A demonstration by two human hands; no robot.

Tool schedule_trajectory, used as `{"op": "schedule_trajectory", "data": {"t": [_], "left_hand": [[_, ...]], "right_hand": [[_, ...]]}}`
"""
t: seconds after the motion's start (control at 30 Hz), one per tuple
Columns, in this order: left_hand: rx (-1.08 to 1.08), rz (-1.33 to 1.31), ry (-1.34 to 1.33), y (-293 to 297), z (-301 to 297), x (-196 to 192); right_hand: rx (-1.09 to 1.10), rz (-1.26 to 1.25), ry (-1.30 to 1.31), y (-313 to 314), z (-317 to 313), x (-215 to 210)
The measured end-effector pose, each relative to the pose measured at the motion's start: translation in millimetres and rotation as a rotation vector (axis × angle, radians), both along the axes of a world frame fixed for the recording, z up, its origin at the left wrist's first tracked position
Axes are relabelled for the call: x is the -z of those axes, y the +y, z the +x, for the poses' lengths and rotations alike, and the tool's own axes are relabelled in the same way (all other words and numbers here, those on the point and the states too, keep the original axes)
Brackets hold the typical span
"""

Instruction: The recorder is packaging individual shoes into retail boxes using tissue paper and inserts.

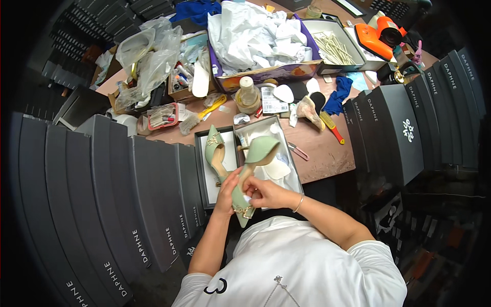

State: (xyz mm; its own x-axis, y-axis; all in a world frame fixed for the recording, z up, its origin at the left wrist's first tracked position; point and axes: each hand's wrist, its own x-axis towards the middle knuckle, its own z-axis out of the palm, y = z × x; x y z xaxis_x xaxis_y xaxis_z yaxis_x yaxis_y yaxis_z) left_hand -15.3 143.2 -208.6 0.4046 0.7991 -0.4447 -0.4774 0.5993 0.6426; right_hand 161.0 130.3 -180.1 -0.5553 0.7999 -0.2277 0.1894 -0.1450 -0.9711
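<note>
Left hand (226, 188) wrapped round the near end of a pale green pointed shoe (251, 174), fingers closed on it. Right hand (266, 194) on the same shoe from the right, fingers (249, 190) bent and pinched on a small white bit by the gold chain trim (244, 211) at the toe. Shoe held up just above the near edge of an open shoe box (245, 158), sole up, pointed toe near, heel end far.

Second pale green shoe (215, 151) lying in the left half of that box, white paper under it. Box sitting on the brown bench (327, 151). Rows of dark shoe boxes (102, 194) stacked on the left, more on the right. Far off, a cardboard box of crumpled white paper (255, 36). Red-handled brush (331, 127) right of the open box, blue cloth (338, 94) beyond it.
</note>
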Motion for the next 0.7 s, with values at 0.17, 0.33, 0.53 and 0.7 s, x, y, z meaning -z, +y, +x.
{"op": "schedule_trajectory", "data": {"t": [0.17, 0.33, 0.53, 0.7], "left_hand": [[-0.131, 0.0, 0.049, -17, -5, 5], [-0.209, -0.155, -0.128, -9, -27, -1], [0.422, -0.267, -0.046, 18, -46, -31], [-0.094, 0.076, -0.222, -13, -19, -9]], "right_hand": [[0.134, 0.083, -0.058, -13, -6, 17], [0.635, 0.07, -0.06, 28, 36, 46], [-0.059, 0.639, -0.359, 49, 46, -26], [0.152, 0.041, -0.156, -7, 17, -1]]}}
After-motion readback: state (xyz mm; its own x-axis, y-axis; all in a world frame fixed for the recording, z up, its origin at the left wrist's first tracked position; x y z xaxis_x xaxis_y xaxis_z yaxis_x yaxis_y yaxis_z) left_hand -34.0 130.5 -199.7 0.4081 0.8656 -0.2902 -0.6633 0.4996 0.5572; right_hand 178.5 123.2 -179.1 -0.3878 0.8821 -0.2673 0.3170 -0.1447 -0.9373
